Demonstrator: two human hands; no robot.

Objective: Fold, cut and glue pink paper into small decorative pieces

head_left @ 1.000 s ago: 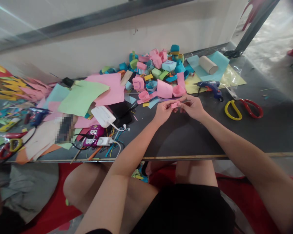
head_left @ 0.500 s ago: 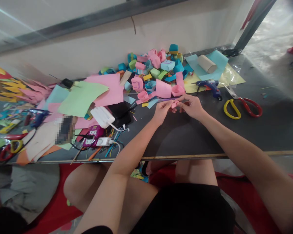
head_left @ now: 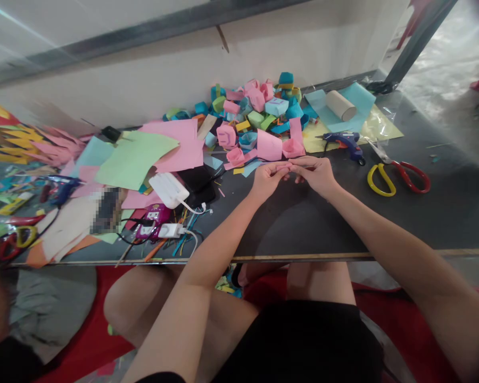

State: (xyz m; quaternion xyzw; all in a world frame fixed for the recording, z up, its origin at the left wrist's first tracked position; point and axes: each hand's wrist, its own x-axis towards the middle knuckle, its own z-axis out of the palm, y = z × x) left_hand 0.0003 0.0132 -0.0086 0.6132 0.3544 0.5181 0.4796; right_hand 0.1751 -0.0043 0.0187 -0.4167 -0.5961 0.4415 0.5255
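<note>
Left hand (head_left: 265, 180) and right hand (head_left: 318, 174) pinch one small pink paper piece (head_left: 283, 167), slightly right of the frame's centre.
The fingertips of both are together, clamped on this paper; folded paper pieces (head_left: 256, 100) are heaped at upper centre, scissors (head_left: 388, 161) lie at right.

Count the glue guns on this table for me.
2. One blue glue gun lies beyond the right hand, beside scissors; another glue gun lies at the picture's left, among papers. More may be hidden under the clutter.
</note>
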